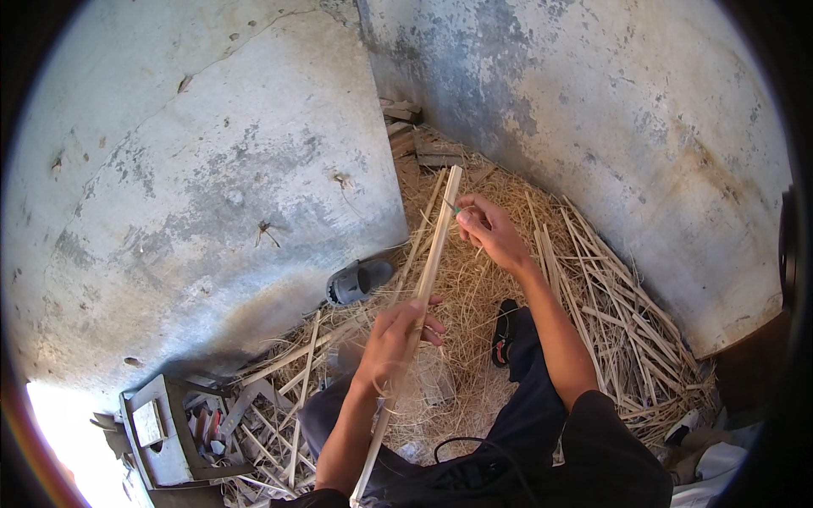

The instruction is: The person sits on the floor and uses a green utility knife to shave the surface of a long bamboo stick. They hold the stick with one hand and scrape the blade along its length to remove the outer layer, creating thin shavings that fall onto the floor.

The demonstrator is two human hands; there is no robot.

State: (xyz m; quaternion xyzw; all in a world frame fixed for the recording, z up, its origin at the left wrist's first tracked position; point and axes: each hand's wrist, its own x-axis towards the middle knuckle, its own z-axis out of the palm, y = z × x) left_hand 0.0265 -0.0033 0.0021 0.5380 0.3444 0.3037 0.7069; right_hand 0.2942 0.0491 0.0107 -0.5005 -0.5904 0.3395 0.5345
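Note:
A long pale split-wood strip (435, 241), perhaps bamboo, slants from my lap up and away toward the far corner. My left hand (396, 339) is closed around it near the middle, its fingertips showing on the right side. Close to the strip's far end, my right hand (491, 227) pinches a small tool with a green part (456, 209). A thin dark tip pokes out of it toward the strip; most of the tool is hidden by my fingers, so its exact kind cannot be made out. Curled shavings hang by my left wrist.
Wood shavings (483, 279) cover the floor, with many cut strips (627, 313) heaped at the right wall. A grey slipper (360, 281) lies left of my hands. A worn box-like stool (174, 432) stands at lower left. Wood blocks (440, 154) sit in the far corner.

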